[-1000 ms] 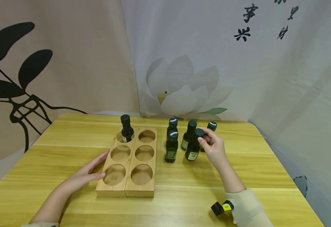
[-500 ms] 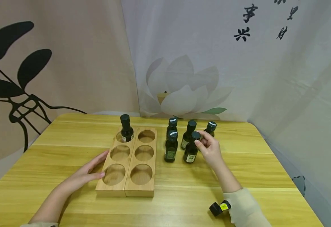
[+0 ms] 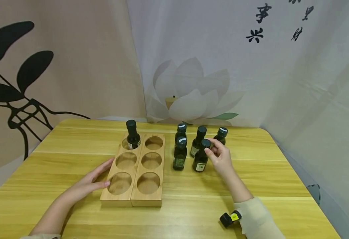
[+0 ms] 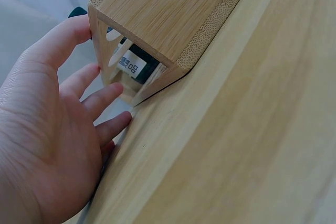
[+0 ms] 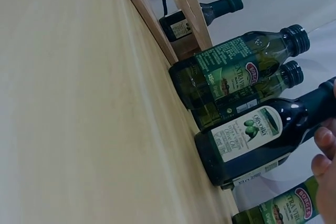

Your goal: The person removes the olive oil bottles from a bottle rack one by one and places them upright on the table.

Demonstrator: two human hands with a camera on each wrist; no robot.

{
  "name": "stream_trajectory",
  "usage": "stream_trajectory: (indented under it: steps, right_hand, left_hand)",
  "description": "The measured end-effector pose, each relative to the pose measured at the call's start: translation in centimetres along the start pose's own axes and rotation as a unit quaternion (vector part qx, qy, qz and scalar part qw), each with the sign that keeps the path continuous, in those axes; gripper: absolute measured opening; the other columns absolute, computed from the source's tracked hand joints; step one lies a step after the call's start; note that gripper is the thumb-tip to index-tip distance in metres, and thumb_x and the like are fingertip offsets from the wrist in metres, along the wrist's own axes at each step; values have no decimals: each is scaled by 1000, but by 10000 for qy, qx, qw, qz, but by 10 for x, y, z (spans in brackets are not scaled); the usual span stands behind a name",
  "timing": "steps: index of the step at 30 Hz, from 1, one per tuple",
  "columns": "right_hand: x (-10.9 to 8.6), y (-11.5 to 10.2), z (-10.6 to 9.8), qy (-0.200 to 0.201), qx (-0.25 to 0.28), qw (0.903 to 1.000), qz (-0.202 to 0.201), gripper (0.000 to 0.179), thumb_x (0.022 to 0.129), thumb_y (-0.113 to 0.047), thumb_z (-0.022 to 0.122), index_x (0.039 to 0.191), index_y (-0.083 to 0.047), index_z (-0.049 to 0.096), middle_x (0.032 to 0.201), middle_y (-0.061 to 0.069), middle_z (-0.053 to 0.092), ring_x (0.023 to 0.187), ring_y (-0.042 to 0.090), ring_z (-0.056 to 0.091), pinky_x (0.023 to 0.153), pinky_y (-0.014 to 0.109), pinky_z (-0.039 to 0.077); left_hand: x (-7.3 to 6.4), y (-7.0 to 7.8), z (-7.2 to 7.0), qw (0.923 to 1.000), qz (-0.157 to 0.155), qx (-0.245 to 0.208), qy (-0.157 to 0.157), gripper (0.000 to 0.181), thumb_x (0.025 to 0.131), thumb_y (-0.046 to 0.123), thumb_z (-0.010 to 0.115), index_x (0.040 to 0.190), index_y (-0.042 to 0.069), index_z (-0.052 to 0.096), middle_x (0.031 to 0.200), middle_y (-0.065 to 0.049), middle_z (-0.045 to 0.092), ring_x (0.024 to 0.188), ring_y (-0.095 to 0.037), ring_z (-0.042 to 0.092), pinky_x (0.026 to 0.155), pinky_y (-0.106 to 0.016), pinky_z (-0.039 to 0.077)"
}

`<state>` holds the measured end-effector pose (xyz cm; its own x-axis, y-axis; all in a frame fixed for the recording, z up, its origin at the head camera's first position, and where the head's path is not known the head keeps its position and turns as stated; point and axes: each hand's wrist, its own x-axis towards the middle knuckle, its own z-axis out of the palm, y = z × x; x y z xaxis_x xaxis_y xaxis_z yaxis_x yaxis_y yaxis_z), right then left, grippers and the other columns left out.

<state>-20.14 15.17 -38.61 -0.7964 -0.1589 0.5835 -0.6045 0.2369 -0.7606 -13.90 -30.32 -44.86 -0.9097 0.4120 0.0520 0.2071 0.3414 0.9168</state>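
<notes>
My right hand (image 3: pixel 222 161) pinches the neck of a dark olive oil bottle (image 3: pixel 199 162), just below its black cap, between thumb and fingers. In the right wrist view this olive oil bottle (image 5: pixel 247 135) shows a cream label with olives, its base right at the tabletop. A two-column wooden rack (image 3: pixel 146 201) with round holes lies left of the bottles. Along its left side rests my left hand (image 3: pixel 84 186), fingers extended and thumb at the near hole. In the left wrist view its fingertips touch the rack's edge. One dark bottle (image 3: pixel 133 139) stands in the far left hole.
Two green bottles with white-marked caps, the nearer bottle (image 3: pixel 179 157) among them, stand between the rack and the held one. Behind the held one is another dark bottle (image 3: pixel 199 141); a further bottle (image 3: pixel 222 134) is partly behind my right hand. A printed curtain (image 3: pixel 192 49) hangs behind the table.
My right hand has shifted the olive oil bottle slightly left and toward me, then nearly stopped. The left hand and the rack stay in place.
</notes>
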Motion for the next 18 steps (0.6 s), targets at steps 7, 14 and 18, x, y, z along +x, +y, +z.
stream_trajectory:
  steps: [7, 14, 18]
  right_hand:
    - [2, -7, -2, 97, -209, 9990, -380, 35, 82, 13, 65, 117, 15, 58, 73, 19, 57, 51, 15, 41, 46, 23, 37]
    - [9, -26, -5, 503, -350, 9930, -1010, 37, 79, 18, 64, 116, 16, 58, 108, 32, 59, 53, 13, 42, 47, 22, 34]
    - [15, -32, -1, 679, -151, 9897, -1254, 39, 77, 20, 64, 115, 14, 60, 106, 30, 60, 54, 11, 43, 46, 21, 34]
  left_hand:
    - [-1, 0, -1, 10000, 30, 27, 2, 73, 95, 7, 55, 155, 21, 16, 156, -22, 14, 136, -45, 11, 96, -76, 12]
    - [0, -1, 0, 10000, 28, -42, -3, 72, 95, 7, 55, 155, 21, 17, 156, -21, 15, 136, -45, 13, 97, -75, 13]
    - [-1, -2, 0, 10000, -9, -52, 2, 72, 95, 7, 55, 155, 21, 17, 155, -21, 15, 136, -45, 14, 97, -76, 13]
